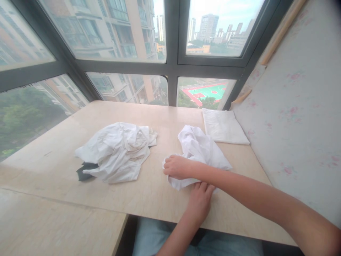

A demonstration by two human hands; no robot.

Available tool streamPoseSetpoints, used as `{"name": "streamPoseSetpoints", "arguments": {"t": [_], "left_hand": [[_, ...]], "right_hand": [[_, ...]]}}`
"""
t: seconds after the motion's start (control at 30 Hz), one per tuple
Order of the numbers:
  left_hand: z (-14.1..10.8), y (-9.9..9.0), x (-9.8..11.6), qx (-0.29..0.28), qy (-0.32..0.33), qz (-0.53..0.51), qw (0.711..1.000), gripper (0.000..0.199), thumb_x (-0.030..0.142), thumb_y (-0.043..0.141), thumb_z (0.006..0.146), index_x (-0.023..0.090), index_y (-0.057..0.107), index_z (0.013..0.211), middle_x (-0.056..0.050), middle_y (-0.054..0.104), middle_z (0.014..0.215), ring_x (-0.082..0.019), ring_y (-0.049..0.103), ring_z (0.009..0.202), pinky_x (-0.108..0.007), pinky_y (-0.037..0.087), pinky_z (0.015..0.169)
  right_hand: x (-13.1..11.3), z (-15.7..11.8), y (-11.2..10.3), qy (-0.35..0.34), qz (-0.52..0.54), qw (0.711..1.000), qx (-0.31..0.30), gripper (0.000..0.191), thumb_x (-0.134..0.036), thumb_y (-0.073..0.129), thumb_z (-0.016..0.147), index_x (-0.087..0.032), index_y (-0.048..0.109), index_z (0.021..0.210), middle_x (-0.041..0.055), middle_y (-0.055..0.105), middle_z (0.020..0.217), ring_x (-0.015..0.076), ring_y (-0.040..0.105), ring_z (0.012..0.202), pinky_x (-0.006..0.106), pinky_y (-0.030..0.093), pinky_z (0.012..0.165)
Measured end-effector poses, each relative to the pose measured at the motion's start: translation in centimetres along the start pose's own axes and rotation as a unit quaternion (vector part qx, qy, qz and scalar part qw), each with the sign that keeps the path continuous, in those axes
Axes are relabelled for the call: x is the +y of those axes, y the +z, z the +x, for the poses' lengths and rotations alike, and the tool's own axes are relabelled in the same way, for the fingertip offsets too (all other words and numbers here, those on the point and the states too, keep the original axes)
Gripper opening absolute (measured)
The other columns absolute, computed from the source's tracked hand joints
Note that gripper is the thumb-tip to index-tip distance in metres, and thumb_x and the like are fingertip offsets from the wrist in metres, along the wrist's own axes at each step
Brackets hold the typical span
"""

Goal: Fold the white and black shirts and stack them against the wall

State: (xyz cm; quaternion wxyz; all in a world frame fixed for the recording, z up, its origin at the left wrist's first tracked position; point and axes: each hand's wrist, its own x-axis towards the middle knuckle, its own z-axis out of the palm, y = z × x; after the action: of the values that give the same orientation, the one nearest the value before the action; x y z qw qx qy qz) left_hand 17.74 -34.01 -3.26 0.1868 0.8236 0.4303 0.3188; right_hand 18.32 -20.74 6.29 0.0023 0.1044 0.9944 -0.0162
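A crumpled white garment [197, 144] lies on the pale tabletop in front of me; its exact kind cannot be made out. My right hand [178, 167] reaches across from the right, its fingers curled over the garment's left edge. Below it, my left hand [201, 199] grips the near edge of the same cloth, with its fingertips partly hidden under my right forearm. The forearms cross, the right one above the left.
To the left lies a loose heap of white clothing [119, 153] with a dark piece [86, 171] sticking out. A flat folded white cloth [225, 126] sits at the back right by the papered wall [295, 117]. Windows border the pale tabletop [149, 202].
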Motion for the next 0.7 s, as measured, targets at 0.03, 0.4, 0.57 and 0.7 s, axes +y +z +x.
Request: {"name": "streamPoseSetpoints", "arguments": {"t": [0.03,0.4,0.57,0.7], "left_hand": [[-0.3,0.0,-0.2,0.011,-0.002,-0.001,1.0,0.037,0.006,0.051,0.089,0.022,0.063,0.121,-0.01,0.066,0.115,-0.027,0.061,0.107,-0.045,0.054,0.092],[2.1,-11.3,-7.3,0.257,-0.216,-0.006,0.942,0.02,0.019,0.046,0.092,0.021,0.065,0.095,-0.001,0.069,0.078,-0.017,0.064,0.07,-0.025,0.047,0.064],[8.7,-21.8,-8.8,0.35,-0.226,0.041,0.908,0.02,0.032,0.047,0.095,0.02,0.062,0.088,0.001,0.063,0.075,-0.015,0.057,0.073,-0.024,0.04,0.066],[14.5,-32.0,-4.9,0.434,-0.109,0.134,0.884,0.029,0.04,0.059,0.091,0.014,0.065,0.081,0.004,0.056,0.064,-0.009,0.048,0.063,-0.021,0.038,0.063]], "right_hand": [[0.9,-1.1,-0.6,0.037,0.02,0.998,0.037,0.015,-0.019,0.054,0.093,-0.017,0.068,0.087,0.0057,0.068,0.084,0.0191,0.058,0.087,0.032,0.041,0.077],[7.4,-17.8,-9.5,0.345,0.092,0.832,0.424,0.019,-0.026,0.053,0.092,-0.024,0.072,0.096,0.004,0.072,0.102,0.022,0.066,0.098,0.035,0.051,0.087],[6.5,-19.3,-14.8,0.395,0.046,0.773,0.495,0.02,-0.031,0.056,0.093,-0.021,0.073,0.098,0.0026,0.073,0.095,0.0183,0.067,0.09,0.031,0.053,0.08],[6.4,-20.3,-21.1,0.389,-0.035,0.698,0.6,0.037,-0.042,0.058,0.094,-0.009,0.071,0.103,0.0049,0.072,0.091,0.0143,0.065,0.084,0.027,0.049,0.073]]}}
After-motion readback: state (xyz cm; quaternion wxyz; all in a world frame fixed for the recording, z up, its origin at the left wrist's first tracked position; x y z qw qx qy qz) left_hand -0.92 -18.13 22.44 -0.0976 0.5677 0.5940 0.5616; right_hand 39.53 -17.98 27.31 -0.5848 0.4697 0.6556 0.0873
